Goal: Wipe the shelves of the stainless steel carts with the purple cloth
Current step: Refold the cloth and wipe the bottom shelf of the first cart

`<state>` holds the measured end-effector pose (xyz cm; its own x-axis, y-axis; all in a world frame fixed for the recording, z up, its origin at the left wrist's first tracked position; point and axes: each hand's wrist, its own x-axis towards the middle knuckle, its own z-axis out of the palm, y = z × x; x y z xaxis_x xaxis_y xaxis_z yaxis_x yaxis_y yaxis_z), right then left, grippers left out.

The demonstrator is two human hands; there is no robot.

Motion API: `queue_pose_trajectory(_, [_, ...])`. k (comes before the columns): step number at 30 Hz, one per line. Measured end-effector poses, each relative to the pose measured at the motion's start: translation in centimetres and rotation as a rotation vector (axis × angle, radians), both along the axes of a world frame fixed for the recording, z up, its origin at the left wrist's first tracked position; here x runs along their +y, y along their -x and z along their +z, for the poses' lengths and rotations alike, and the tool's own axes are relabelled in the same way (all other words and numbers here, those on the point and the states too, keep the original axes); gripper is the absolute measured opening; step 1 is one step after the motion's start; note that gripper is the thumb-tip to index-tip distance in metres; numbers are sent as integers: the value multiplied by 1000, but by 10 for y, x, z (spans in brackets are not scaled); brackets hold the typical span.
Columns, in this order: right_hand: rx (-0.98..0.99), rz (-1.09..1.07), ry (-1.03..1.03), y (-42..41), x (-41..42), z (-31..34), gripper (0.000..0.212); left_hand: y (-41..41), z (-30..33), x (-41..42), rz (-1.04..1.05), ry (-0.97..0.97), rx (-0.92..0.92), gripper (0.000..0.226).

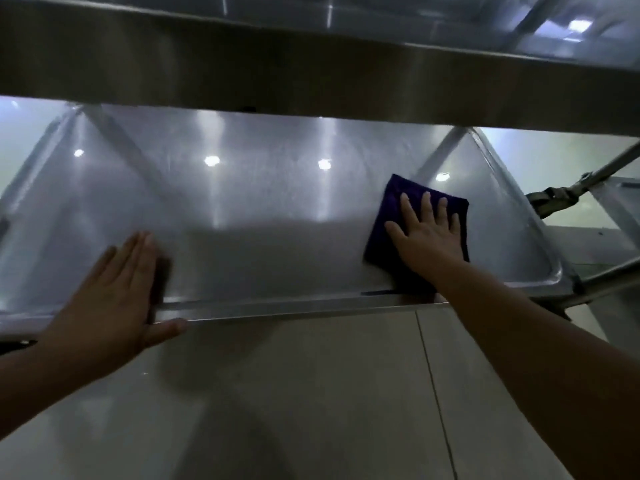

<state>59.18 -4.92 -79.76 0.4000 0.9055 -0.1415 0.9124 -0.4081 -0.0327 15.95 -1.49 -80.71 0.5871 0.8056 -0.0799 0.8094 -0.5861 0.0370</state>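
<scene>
A stainless steel cart shelf [263,216] fills the middle of the head view, shiny with ceiling lights reflected in it. A folded purple cloth [391,209] lies flat on the shelf's right part. My right hand [427,233] presses down on the cloth with fingers spread. My left hand [114,289] lies flat over the shelf's front rim at the left, fingers together on the steel, thumb under the rim, holding nothing.
The upper shelf's steel front edge [311,77] hangs close overhead across the top. A second cart's frame and bars [571,192] stand to the right. Pale tiled floor [311,393] lies below the shelf.
</scene>
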Motion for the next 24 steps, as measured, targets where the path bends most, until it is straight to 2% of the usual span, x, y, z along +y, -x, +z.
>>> queue_pose_trajectory(6, [9,162,-18,133,56,-7,70,7,-1,-4,4,-112,-87,117])
queue_pose_trajectory(9, [24,255,-21,199,78,-8,71,14,-2,-4,-7,-77,-162,124])
queue_pose_trajectory(13, [31,436,-9,262,71,-13,68,20,-3,-2,12,-61,-117,124])
queue_pose_trajectory(17, [36,476,46,251,33,-7,66,30,-9,0,10,-31,-115,128])
queue_pose_trajectory(24, [7,123,134,144,-39,15,69,30,-10,1,12,11,-149,126])
